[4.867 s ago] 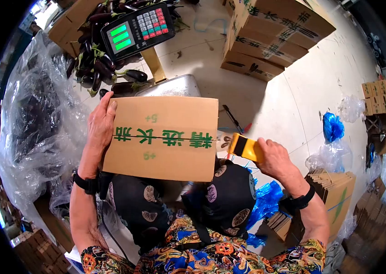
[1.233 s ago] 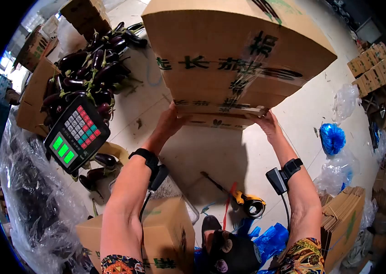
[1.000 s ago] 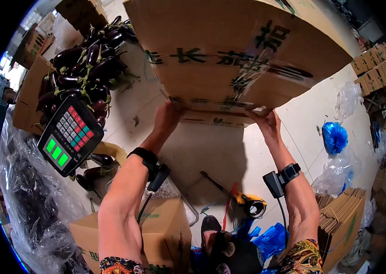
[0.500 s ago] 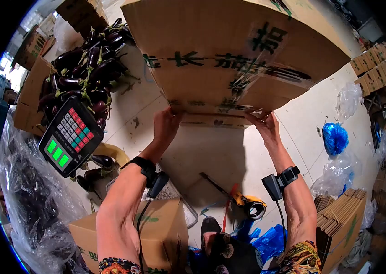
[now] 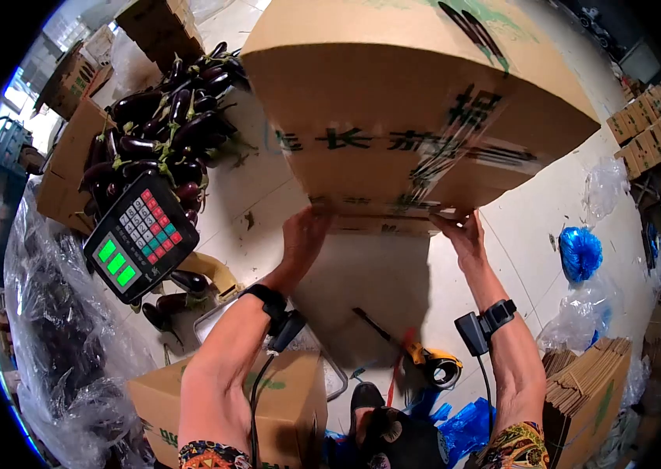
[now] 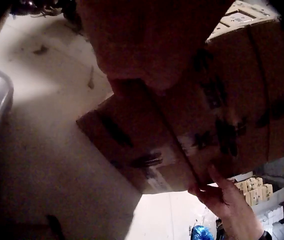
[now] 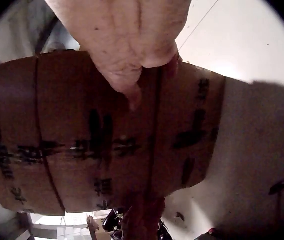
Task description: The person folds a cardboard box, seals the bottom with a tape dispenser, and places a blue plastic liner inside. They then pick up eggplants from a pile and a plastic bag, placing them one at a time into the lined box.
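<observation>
Both hands are at the near lower corners of stacked, taped cardboard boxes (image 5: 369,94) with green and black printing. The left hand (image 5: 305,234) grips the left corner; its fingertips are hidden in the head view. At the right corner, the right hand (image 5: 463,238) has its thumb on the front face and its fingers round the side. In the left wrist view, the right hand (image 6: 232,205) is right at the seam between two boxes. The right wrist view shows the right hand's thumb pressed on the dark cardboard (image 7: 127,125).
A closed carton (image 5: 291,391) stands below the left forearm, near the metal scale platform (image 5: 336,379). The scale display (image 5: 141,238) and an eggplant pile (image 5: 174,133) are at left. A yellow tape dispenser (image 5: 428,359) and knife (image 5: 373,324) lie on the floor; flattened cartons (image 5: 588,391) stand right.
Earlier the left hand held a carton near the lap and the right a yellow tape dispenser, now on the floor. Both hands moved forward to the stack; over the last second they barely shift.
</observation>
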Tool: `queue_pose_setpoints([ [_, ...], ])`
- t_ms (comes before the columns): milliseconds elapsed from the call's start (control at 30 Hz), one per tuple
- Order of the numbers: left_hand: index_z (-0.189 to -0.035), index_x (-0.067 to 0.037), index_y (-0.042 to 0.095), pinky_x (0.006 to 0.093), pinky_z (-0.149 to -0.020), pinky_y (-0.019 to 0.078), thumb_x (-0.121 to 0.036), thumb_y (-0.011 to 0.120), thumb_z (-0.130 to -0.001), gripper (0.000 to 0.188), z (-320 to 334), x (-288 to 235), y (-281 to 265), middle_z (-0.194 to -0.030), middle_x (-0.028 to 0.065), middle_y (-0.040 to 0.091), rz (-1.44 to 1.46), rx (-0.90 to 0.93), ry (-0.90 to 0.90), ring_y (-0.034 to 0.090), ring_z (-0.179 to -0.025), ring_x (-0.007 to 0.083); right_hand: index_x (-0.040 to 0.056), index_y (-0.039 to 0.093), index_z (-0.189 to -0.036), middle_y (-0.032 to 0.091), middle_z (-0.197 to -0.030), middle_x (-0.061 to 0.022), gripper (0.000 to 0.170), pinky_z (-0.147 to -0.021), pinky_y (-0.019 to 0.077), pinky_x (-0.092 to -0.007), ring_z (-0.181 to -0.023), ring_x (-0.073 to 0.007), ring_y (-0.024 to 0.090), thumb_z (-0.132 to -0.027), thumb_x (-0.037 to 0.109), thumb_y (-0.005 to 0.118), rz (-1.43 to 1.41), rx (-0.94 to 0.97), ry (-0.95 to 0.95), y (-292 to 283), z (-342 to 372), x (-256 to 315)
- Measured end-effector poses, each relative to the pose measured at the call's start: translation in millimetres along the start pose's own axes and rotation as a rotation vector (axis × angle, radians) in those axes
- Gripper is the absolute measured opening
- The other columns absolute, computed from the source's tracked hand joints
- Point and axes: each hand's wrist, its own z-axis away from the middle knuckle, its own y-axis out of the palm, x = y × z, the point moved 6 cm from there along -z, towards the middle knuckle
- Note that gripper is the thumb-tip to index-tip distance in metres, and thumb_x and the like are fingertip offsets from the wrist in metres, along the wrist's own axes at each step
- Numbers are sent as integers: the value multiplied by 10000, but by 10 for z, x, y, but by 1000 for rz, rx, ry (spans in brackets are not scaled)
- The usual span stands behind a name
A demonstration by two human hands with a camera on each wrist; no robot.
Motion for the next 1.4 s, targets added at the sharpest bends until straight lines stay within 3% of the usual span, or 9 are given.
queue_pose_setpoints([
  [167, -1032, -67, 702, 300, -705, 523, -261, 694, -866, 256, -290, 437, -219, -859, 87, 725, 230, 51, 52, 685, -775, 165, -18, 469, -1131, 506, -866, -62, 520, -954, 528, -408, -814, -153, 530, -958, 466, 546, -241, -181, 125, 260, 306, -169],
  [300, -1042, -68, 700, 305, -700, 526, -251, 681, -868, 253, -277, 319, -454, -831, 78, 726, -85, 38, -6, 690, -757, 162, -19, 425, -1199, 430, -949, -61, 508, -923, 537, -360, -888, -180, 500, -973, 420, 543, 442, -105, -65, 464, 268, -164],
  [533, -1090, -53, 662, 288, -735, 509, -234, 681, -887, 272, 7, 433, -448, -901, 54, 707, 53, -7, 46, 633, -848, 99, -8, 416, -1265, 505, -1211, -167, 594, -969, 510, -497, -1074, -379, 596, -975, 508, 468, -431, -59, 174, 674, -257, -112],
  [700, -1025, -56, 633, 389, -759, 529, -254, 701, -815, 297, -83, 510, -509, -937, 177, 679, -226, 133, 3, 650, -887, 356, -77, 478, -1231, 604, -1121, -173, 602, -863, 561, -409, -1026, -309, 632, -958, 455, 549, -558, -146, 146, 691, -544, -252],
  [800, -1241, -62, 561, 308, -729, 533, -222, 522, -957, 329, -199, 754, -652, -1178, 126, 633, -225, 515, -91, 609, -1067, 239, 24, 431, -1349, 638, -1064, -112, 626, -834, 532, -372, -998, -305, 645, -927, 452, 606, 961, -116, -225, 637, -315, -201],
  [867, -1312, -96, 546, 278, -675, 527, -211, 510, -962, 369, -62, 1129, -997, -1240, 90, 625, 404, 749, -255, 603, -1091, 182, 51, 514, -1302, 662, -1023, -61, 583, -746, 516, -333, -891, -230, 638, -876, 408, 690, 1262, -57, 76, 659, -151, -308],
  [933, -1309, -56, 556, 288, -693, 530, -210, 610, -887, 452, 364, -287, -1592, -1186, 67, 647, -286, 623, -70, 649, -912, 150, 26, 561, -1266, 657, -1104, -90, 578, -739, 520, -328, -897, -199, 620, -860, 411, 703, 988, 314, 231, 843, 39, -418],
  [1067, -1323, -20, 539, 265, -811, 493, -320, 615, -927, 503, 1271, -1033, -2736, -1137, 73, 654, -154, 350, -134, 599, -979, 125, -21, 553, -1255, 641, -1146, -230, 629, -761, 560, -338, -975, -272, 659, -888, 485, 627, 871, 589, 305, 1934, 1012, 457],
  [1400, -1482, -38, 293, 341, -1026, 386, -418, 475, -983, 653, 3390, -8, -3721, -1423, 167, 467, -102, 37, -235, 450, -1292, 223, -10, 506, -1310, 617, -1203, -240, 693, -872, 524, -377, -1018, -321, 659, -868, 508, 635, 966, 953, 335, 3061, 2341, 1148],
])
